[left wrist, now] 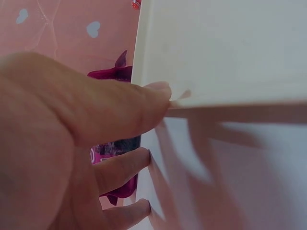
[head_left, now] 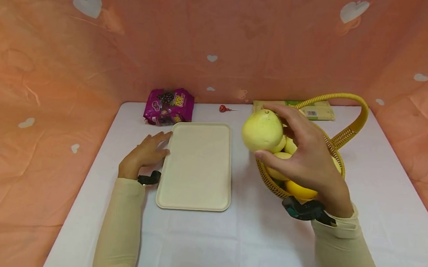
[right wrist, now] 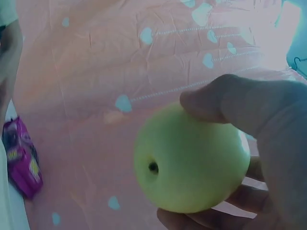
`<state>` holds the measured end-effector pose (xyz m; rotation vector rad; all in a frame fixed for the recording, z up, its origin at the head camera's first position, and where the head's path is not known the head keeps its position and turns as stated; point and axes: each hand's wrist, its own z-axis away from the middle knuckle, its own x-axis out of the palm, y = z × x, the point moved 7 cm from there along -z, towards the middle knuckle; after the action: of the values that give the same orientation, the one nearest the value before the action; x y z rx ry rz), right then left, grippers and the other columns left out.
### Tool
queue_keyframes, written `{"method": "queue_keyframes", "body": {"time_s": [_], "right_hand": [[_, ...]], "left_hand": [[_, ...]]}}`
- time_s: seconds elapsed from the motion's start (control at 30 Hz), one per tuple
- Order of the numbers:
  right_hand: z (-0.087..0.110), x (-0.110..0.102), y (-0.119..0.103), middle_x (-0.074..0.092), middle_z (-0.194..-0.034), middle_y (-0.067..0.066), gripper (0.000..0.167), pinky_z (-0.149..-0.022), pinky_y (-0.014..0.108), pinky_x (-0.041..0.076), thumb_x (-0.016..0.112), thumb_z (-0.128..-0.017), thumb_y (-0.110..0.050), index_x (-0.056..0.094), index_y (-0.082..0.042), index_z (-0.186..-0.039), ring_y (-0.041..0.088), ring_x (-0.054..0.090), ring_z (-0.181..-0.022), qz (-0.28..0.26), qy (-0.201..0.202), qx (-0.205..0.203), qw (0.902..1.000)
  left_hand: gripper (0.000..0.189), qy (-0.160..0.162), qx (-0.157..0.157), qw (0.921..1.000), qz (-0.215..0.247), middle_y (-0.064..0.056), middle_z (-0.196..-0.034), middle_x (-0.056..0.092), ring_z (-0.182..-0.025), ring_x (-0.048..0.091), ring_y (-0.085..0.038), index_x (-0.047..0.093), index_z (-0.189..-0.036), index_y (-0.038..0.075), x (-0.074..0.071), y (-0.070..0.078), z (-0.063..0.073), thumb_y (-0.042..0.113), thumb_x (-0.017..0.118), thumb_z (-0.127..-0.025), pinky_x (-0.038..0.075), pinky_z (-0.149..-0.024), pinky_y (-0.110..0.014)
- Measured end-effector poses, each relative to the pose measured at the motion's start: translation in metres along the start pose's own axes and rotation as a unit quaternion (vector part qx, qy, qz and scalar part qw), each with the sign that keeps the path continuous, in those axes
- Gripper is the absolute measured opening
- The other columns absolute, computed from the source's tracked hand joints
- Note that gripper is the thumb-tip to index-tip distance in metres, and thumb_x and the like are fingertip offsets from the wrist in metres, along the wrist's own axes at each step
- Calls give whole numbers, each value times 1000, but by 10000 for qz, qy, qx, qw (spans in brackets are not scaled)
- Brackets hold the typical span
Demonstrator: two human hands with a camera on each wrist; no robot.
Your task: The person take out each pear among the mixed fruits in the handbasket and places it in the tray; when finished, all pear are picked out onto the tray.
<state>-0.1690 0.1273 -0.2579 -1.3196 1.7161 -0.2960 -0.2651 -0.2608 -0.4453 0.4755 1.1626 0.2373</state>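
My right hand [head_left: 305,151] grips a round yellow-green fruit [head_left: 261,130], thumb on one side and fingers on the other, over the left rim of a yellow woven basket [head_left: 274,189]. A small dark dimple shows on the fruit [right wrist: 192,163] in the right wrist view. Several more yellow fruits [head_left: 300,190] lie in the basket, partly hidden by the hand. My left hand [head_left: 144,156] is at the left edge of a cream rectangular tray [head_left: 197,169]. In the left wrist view, its thumb [left wrist: 129,103] touches the tray's rim, with the other fingers spread beside it.
A purple snack bag [head_left: 169,106] lies behind the tray's upper left corner. A small red-ended pointed item [head_left: 228,109] is at the back of the white table [head_left: 199,247]. Behind the basket, with its tall handle [head_left: 362,114], lies a flat beige-green packet [head_left: 318,111].
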Motion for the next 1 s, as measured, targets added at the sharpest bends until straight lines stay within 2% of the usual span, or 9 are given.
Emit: {"method": "queue_keyframes", "body": {"time_s": [0.13,0.27,0.37,0.53,0.73,1.0], "right_hand": [[-14,21,3,65,-145,2,87,-97,20,60,96,-77,-4,57,-10,-155,15,68,-118,-326,-86,-13,9994],[-27,42,8,61,-155,1,85,-102,24,60,95,-81,-5,54,-8,-156,15,65,-135,-745,-161,78,9971],[-37,58,12,61,-156,1,85,-107,30,60,96,-83,-10,53,-10,-156,15,63,-139,-974,-221,116,9949],[-53,87,13,64,-148,5,82,-106,35,62,94,-87,-18,52,-12,-156,16,69,-125,-1027,-427,60,9938],[-72,117,20,64,-148,10,81,-107,40,62,92,-85,-14,51,-7,-155,20,69,-125,-1145,-556,32,9919],[-87,156,42,62,-151,12,80,-106,40,62,90,-86,-17,52,-6,-156,24,69,-126,-1225,-564,432,9899]], "left_hand": [[71,-15,-17,10000,-5,-29,-179,22,-161,9,-68,30,-174,16,0,0,0,25,59,-110,13,-117,-92],[71,13,7,10000,-13,-30,-178,24,-161,10,-67,31,-174,16,0,1,0,24,59,-110,14,-117,-92],[71,11,8,10000,-4,-30,-178,24,-161,10,-68,32,-174,16,0,1,0,24,60,-109,14,-117,-92],[72,-27,-44,10000,40,-29,-179,21,-162,7,-67,31,-174,16,-1,0,1,23,59,-109,13,-118,-92],[71,2,-66,9999,125,-29,-179,21,-162,7,-67,32,-174,16,-3,0,3,24,60,-109,12,-119,-91],[71,61,59,10000,17,-30,-178,24,-160,12,-69,34,-173,15,-3,1,1,25,61,-108,17,-119,-90]]}}
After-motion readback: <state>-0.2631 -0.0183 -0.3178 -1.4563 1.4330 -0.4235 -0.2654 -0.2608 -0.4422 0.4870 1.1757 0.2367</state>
